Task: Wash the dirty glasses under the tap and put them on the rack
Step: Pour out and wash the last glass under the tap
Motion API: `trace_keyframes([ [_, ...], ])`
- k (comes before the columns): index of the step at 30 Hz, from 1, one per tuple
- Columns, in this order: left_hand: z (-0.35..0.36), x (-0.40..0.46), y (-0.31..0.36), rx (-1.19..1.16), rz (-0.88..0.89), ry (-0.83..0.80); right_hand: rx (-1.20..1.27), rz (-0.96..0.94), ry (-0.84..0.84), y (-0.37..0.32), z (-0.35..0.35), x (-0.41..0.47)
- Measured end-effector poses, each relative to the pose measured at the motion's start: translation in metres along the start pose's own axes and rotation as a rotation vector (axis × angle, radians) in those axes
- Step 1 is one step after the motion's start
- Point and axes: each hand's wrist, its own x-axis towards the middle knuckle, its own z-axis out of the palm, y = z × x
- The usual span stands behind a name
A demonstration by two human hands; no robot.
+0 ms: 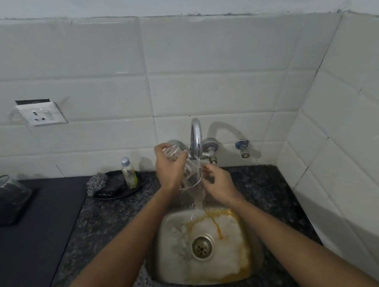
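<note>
We have a glass tilted under the tap at the centre of the frame, base up and to the left, mouth down and to the right, with the stream running over its lower part and spilling into the sink below. Our left hand is curled round the upper, base end of the glass and carries it. Our right hand sits at the rim with bent fingers touching the edge — whether they pinch the rim or only rub it we cannot tell.

To do this rinse well, we judge that the glass should turn slowly in the left hand so the water reaches all the way round, while the right fingers work along the rim and inside. Wet glass is slippery, so the left grip wants to be firm near the base. The mouth should stay clear of the metal spout (a knock there could chip it).

Yellow-orange residue streaks the sink floor around the drain, so we would keep the glass above it.

At the far left of the frame stands the dark rack with upturned glasses on it — well apart from the sink, across the dark counter.
</note>
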Motion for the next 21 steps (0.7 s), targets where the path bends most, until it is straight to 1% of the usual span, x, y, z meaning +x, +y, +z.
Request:
trace_keyframes([
  [2, 0.000, 0.002, 0.001, 0.054, 0.033, -0.005, -0.061, -0.109, 0.030, -0.003, 0.001, -0.001],
  [5, 0.001, 0.005, 0.002, 0.046, 0.002, -0.020, -0.184, -0.272, 0.035, -0.003, 0.006, -0.003],
  [7, 0.003, 0.008, 0.001, 0.002, -0.092, -0.016, -0.261, -0.339, 0.027, -0.001, 0.008, -0.005],
  [10, 0.006, 0.011, -0.001, -0.097, -0.272, -0.057, -0.309, -0.450, 0.097, -0.004, 0.010, -0.009],
  [13, 0.010, 0.011, 0.000, -0.118, -0.382, -0.113, -0.310, -0.579, 0.156, -0.003, 0.011, -0.008],
  [14, 0.011, 0.013, -0.001, -0.129, -0.416, -0.122, -0.279, -0.581, 0.176, -0.003, 0.012, -0.008],
  [15, 0.011, 0.013, 0.000, -0.151, -0.463, -0.137, -0.210, -0.527, 0.203, -0.006, 0.013, -0.008],
  [17, 0.010, 0.014, -0.002, -0.240, -0.546, -0.192, -0.026, -0.281, 0.235, -0.015, 0.015, -0.006],
  [18, 0.009, 0.014, -0.002, -0.299, -0.589, -0.249, 0.033, -0.159, 0.243, -0.017, 0.014, -0.003],
  [19, 0.009, 0.012, -0.001, -0.360, -0.625, -0.313, 0.041, -0.100, 0.256, -0.017, 0.012, 0.000],
  [20, 0.009, 0.009, 0.001, -0.400, -0.631, -0.372, 0.010, -0.122, 0.265, -0.015, 0.011, 0.003],
  [21, 0.008, 0.005, 0.005, -0.421, -0.631, -0.430, -0.047, -0.195, 0.258, -0.015, 0.007, 0.004],
])
